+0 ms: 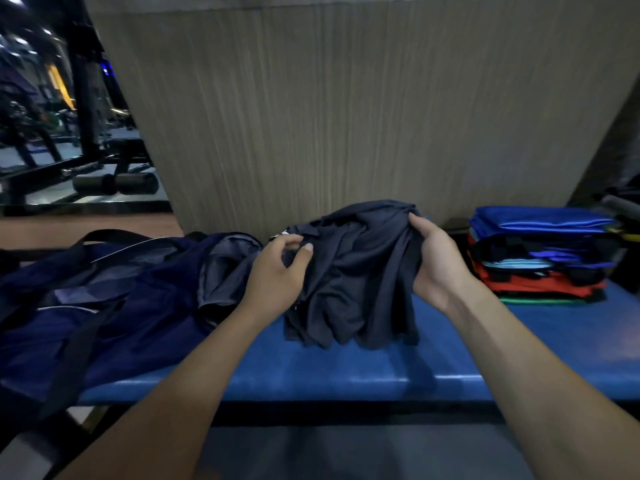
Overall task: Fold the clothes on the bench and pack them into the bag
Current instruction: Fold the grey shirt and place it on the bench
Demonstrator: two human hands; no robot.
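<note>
Holding a dark garment (pixel 353 268) up off the blue desk (pixel 346 372), both hands working it at once. Left hand (pixel 277 271) pinches a bunch of cloth near the garment's top left edge, thumb over the fabric, grip narrow and closed on cloth. Right hand (pixel 436 258) has its fingers curled round the top right corner, palm facing in, grip also closed on the same garment. Garment hangs crumpled between the two hands, its lower hem touching or just brushing the desk; cannot tell which. It is not folded yet, looks bunched with many loose creases, so my read is the person is hunting for edges or shoulders to spread it flat before folding. Holding it at two upper points lets the weight pull it straight. Navy bag (pixel 114 299) lies on the desk to the left, slumped, black straps across it, its mouth open toward the garment with grey lining showing, probably placed close so packed items go straight in. Stack of folded clothes (pixel 540 258) sits at the right end of the desk, blue on top, black, red and green beneath, well apart from the hands; likely finished pieces waiting for the bag. Ribbed wall panel (pixel 346 116) behind. Gym equipment (pixel 69 150) at far left, blurred.
</note>
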